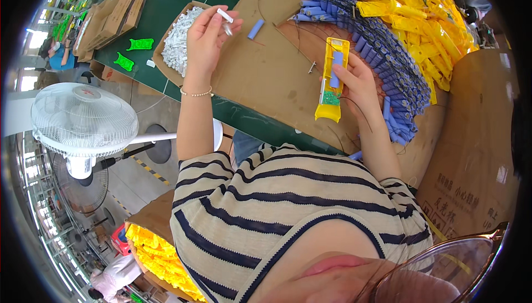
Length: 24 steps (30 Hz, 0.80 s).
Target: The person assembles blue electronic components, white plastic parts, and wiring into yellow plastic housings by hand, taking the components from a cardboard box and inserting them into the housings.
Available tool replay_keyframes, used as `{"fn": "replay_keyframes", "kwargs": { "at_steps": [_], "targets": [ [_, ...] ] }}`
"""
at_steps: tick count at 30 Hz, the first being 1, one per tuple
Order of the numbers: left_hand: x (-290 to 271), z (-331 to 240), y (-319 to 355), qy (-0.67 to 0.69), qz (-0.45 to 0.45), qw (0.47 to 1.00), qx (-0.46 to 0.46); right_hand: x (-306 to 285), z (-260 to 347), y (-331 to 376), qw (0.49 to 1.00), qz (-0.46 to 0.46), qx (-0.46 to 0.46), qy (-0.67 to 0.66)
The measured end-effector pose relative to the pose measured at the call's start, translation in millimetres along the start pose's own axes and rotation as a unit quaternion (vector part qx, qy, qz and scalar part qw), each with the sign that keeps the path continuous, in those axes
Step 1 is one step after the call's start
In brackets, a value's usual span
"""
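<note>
My left hand [206, 39] is raised beside a box of small white plastic pieces, its fingers closed on a white plastic piece [225, 16]. A small shiny bit shows below that piece, too small to name. My right hand [359, 80] grips a long yellow plastic housing [328, 111], held upright over the cardboard. Inside the housing lie a blue battery cell [336, 70], under my right thumb, and a green circuit board [331, 98]. A dark wire trails from the housing past my right wrist. Between my hands, a loose blue cell [256, 29] rests on the cardboard sheet [266, 81].
Many wired blue cells [382, 53] are heaped at the right, with yellow housings [421, 20] piled behind. The cardboard box [160, 53] of white pieces stands left, near green plastic parts [141, 44]. A fan [83, 117] stands left; a tall carton [476, 136] is at right.
</note>
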<state>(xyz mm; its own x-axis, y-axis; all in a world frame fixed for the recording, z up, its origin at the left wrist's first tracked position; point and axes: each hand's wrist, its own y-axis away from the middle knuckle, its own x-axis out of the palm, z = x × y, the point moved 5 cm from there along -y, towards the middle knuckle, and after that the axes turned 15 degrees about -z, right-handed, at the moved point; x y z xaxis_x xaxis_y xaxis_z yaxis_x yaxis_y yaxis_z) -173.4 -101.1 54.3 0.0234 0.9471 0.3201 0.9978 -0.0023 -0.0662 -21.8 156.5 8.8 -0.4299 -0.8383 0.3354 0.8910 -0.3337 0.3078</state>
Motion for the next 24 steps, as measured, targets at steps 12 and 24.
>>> {"fn": "replay_keyframes", "kwargs": {
  "at_steps": [12,24],
  "targets": [
    [31.6,41.1,26.4,-0.082,-0.013,0.996,-0.037,-12.4,-1.7,3.8,1.000,-0.007,0.007,0.012],
    [80.1,-4.5,68.2,-0.071,0.093,0.989,0.093,-1.8,19.6,22.9,0.999,0.019,-0.046,0.017]
  ]
}}
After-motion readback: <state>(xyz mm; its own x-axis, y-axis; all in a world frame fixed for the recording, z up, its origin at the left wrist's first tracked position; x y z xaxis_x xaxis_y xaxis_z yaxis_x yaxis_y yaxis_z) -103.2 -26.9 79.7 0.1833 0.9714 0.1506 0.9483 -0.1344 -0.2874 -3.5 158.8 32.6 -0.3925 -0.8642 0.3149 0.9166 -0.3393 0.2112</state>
